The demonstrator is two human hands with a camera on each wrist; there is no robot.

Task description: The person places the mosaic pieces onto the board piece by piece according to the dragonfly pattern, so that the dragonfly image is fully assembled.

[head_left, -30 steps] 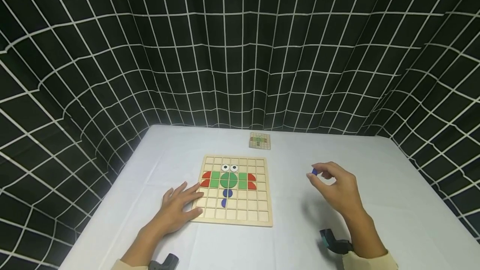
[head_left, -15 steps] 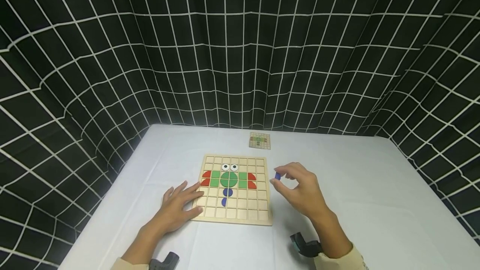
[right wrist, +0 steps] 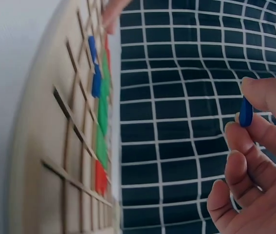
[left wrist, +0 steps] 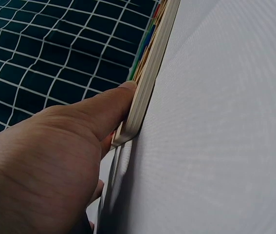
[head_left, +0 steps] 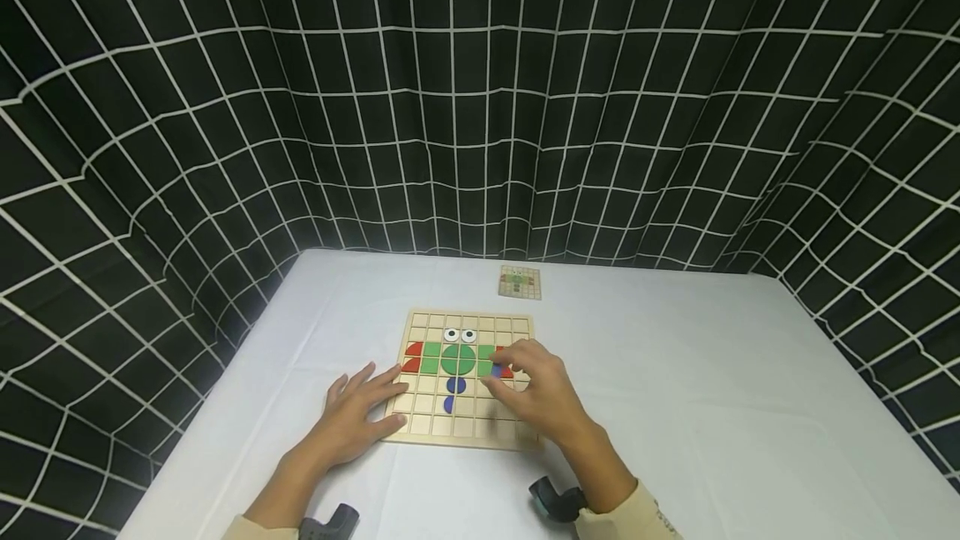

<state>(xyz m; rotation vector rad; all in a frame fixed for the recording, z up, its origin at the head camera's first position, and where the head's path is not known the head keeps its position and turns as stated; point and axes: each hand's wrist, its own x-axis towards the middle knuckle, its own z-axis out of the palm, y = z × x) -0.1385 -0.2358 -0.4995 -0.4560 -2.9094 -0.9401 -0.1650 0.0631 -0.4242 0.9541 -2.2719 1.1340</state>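
A square wooden grid board (head_left: 465, 432) lies on the white table, with red, green and blue pieces and two eye pieces set in its cells. My left hand (head_left: 352, 419) rests with spread fingers on the board's left edge; in the left wrist view its thumb (left wrist: 116, 102) touches the board's side. Above the board's right half, my right hand (head_left: 543, 390) pinches a small blue piece (right wrist: 246, 112) between thumb and forefinger. Under that hand, the right-hand red pieces are partly hidden. A blue disc (head_left: 456, 386) and a single blue piece (head_left: 448, 404) sit below the green circle (head_left: 457, 360).
Behind the board lies a small picture card (head_left: 519, 282) showing a similar coloured figure on a grid. Black cloth with white grid lines (head_left: 480, 107) hangs around the table's back and sides. Each wrist wears a dark camera mount (head_left: 557, 500).
My right hand has moved left from the table's right side to over the board, still pinching the blue piece. The left hand has stayed in place.
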